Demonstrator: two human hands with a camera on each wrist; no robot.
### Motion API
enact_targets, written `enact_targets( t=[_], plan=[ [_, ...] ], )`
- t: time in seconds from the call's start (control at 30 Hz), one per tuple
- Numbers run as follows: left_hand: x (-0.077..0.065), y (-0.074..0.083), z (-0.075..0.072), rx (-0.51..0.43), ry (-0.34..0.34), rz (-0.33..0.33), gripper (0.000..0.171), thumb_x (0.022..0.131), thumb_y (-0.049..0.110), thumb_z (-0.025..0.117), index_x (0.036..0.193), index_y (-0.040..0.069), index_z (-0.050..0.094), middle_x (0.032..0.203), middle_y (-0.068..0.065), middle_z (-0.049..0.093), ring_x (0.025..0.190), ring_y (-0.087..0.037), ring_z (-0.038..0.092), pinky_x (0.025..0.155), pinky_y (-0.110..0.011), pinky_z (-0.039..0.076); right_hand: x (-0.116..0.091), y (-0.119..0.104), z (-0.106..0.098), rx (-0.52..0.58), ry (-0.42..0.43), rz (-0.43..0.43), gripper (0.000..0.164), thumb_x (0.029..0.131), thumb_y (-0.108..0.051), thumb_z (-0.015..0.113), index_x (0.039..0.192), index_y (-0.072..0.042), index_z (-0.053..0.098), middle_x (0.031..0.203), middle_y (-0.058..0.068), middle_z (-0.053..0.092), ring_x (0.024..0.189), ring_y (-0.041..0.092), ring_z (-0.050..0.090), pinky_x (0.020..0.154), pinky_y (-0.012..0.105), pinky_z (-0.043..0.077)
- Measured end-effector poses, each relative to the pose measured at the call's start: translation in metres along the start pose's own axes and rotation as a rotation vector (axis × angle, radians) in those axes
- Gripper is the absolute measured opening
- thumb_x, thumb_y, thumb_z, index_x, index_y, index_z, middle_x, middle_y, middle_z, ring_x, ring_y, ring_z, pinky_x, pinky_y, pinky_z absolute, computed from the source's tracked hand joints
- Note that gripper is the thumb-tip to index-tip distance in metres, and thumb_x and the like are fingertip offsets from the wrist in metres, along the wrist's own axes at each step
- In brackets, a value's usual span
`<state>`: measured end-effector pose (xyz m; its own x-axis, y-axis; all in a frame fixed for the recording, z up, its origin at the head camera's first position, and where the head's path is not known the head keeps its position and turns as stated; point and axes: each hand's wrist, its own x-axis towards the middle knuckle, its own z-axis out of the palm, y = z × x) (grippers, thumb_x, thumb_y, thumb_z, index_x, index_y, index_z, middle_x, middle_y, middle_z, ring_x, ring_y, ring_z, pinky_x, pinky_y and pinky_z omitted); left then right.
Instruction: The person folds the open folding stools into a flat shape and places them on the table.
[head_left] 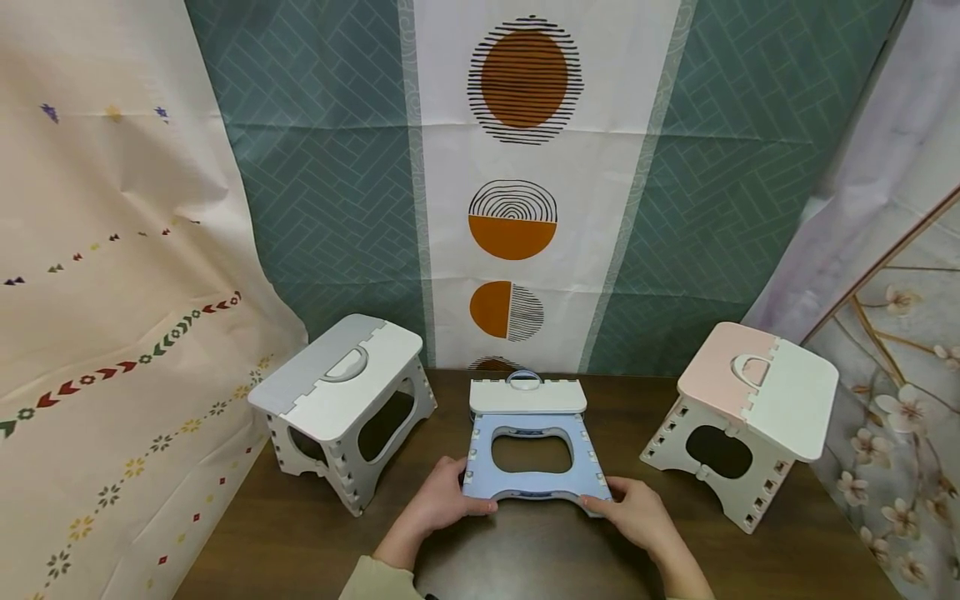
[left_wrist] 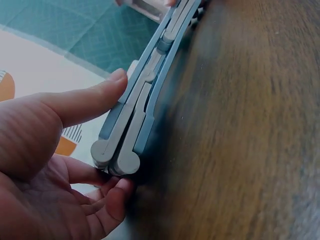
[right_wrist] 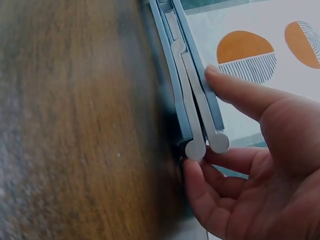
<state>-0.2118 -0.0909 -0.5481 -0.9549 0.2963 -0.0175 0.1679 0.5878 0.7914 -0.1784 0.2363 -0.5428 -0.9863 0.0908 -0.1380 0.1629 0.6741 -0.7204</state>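
Observation:
A blue-and-white folding stool [head_left: 532, 485] lies folded nearly flat at the middle of the table, its white part and carrying handle [head_left: 524, 383] at the far end. My left hand [head_left: 444, 498] grips its near left corner, thumb on the upper face and fingers curled beneath the edge. At the near right corner, my right hand [head_left: 639, 510] holds it the same way. Both wrist views show the stool's edge [left_wrist: 131, 112] side-on, with grey folded legs [right_wrist: 192, 100] pressed together between blue panels. The stool's underside is hidden.
A grey-and-white folding stool [head_left: 360, 358] stands unfolded at the left. Another unfolded one, pink and white [head_left: 791, 392], is at the right. Behind the brown wooden table [head_left: 517, 554] hangs a patterned curtain [head_left: 337, 167], with cloths on both sides.

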Motion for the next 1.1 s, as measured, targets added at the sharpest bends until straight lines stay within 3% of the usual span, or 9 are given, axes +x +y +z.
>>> enact_targets(
  t=[0.27, 0.73, 1.1],
  plan=[
    [0.0017, -0.0002, 0.0032, 0.065, -0.025, -0.039, 0.107, 0.06, 0.034, 0.097, 0.142, -0.011, 0.045, 0.114, -0.018, 0.05, 0.095, -0.023, 0.048, 0.088, -0.043, 0.045, -0.0014, -0.0019, 0.0003, -0.058, 0.007, 0.001, 0.08, 0.065, -0.045, 0.091, 0.122, 0.005, 0.065, 0.098, 0.005, 0.068, 0.084, 0.017, 0.058, 0.072, 0.038, 0.048],
    [0.0043, 0.001, 0.0068, 0.085, 0.003, -0.011, 0.101, 0.058, 0.03, 0.097, 0.139, -0.006, 0.05, 0.11, -0.014, 0.049, 0.094, -0.023, 0.047, 0.085, -0.04, 0.046, 0.0023, 0.0006, -0.0007, -0.105, 0.036, 0.013, 0.064, 0.063, -0.047, 0.092, 0.1, -0.003, 0.065, 0.085, 0.003, 0.059, 0.077, 0.019, 0.052, 0.065, 0.034, 0.042],
    [0.0004, 0.0032, 0.0061, 0.069, 0.033, -0.018, 0.102, 0.059, 0.028, 0.097, 0.141, -0.007, 0.049, 0.11, -0.013, 0.048, 0.093, -0.022, 0.047, 0.086, -0.04, 0.045, 0.0034, 0.0012, 0.0007, -0.073, 0.031, 0.04, 0.065, 0.061, -0.047, 0.092, 0.099, -0.003, 0.063, 0.085, 0.004, 0.058, 0.077, 0.02, 0.051, 0.065, 0.033, 0.041]
  ],
)
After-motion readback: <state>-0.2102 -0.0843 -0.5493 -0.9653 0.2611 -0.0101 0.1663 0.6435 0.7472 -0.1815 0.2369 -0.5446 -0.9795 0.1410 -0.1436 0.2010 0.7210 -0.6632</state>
